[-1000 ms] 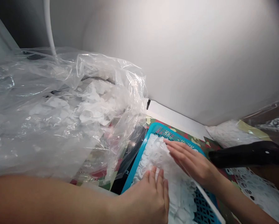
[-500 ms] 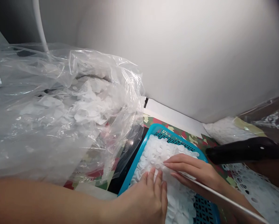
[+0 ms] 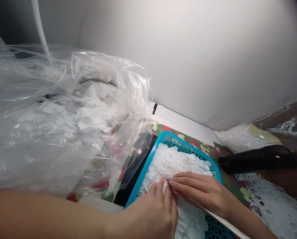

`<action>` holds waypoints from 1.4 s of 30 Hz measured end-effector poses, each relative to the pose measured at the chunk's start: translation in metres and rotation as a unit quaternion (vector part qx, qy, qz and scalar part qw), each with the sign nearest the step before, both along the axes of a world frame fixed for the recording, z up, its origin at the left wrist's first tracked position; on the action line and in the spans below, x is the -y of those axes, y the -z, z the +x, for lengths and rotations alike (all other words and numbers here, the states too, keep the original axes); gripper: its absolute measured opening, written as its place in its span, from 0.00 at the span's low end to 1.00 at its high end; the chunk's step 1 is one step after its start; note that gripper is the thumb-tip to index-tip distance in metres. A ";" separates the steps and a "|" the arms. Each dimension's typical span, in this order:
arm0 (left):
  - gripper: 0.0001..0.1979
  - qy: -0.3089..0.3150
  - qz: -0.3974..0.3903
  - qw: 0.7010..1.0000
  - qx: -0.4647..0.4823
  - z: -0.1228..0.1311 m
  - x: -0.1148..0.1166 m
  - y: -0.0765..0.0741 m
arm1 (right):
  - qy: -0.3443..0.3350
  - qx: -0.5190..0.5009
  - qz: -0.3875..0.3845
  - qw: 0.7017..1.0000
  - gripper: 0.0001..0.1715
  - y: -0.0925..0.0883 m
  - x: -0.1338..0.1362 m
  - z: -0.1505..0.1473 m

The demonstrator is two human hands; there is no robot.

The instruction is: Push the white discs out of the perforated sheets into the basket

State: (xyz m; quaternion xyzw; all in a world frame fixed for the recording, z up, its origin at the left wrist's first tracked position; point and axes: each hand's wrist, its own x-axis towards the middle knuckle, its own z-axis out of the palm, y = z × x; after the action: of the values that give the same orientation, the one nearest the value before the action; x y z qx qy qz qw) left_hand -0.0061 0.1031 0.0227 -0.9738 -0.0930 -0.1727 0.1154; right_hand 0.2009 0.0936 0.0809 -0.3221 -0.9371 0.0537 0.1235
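Note:
A blue plastic basket with perforated sides holds a heap of small white discs. Over this heap, my right hand grips a thin white strip, seen nearly edge-on and slanting toward the lower right. Its fingers are stretched forward and pressed together on the strip's upper end. My left hand meets the right fingertips above the discs, its fingers bent down and close together. Whitish material shows at the left fingertips, but what they pinch is mostly hidden.
A large clear plastic bag with white flat pieces spreads across the left. At right lie a black handle-like object, perforated white sheets and a filled bag. Camouflage-patterned covering lies beneath; a pale wall stands behind.
My right hand has moved slightly left and down, bringing its fingertips against my left fingertips. The white strip has shifted with it and looks wider. The left fingers have drawn closer together.

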 end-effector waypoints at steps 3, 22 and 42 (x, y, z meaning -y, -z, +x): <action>0.19 0.000 0.000 1.000 -0.004 -0.001 0.000 -0.001 | -0.006 0.024 0.033 0.999 0.16 -0.001 0.006 -0.002; 0.18 0.015 0.007 1.000 -0.019 -0.002 -0.003 -0.010 | -0.019 0.049 0.058 0.997 0.17 -0.005 0.010 -0.005; 0.20 0.024 0.007 0.999 -0.027 -0.002 -0.002 -0.005 | -0.040 0.124 0.110 0.985 0.21 0.002 0.003 -0.005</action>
State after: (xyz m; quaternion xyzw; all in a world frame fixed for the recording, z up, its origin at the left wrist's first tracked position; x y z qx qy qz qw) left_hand -0.0077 0.1047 0.0276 -0.9791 -0.0653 -0.1502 0.1207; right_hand 0.1957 0.0907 0.0791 -0.2733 -0.9574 -0.0849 0.0385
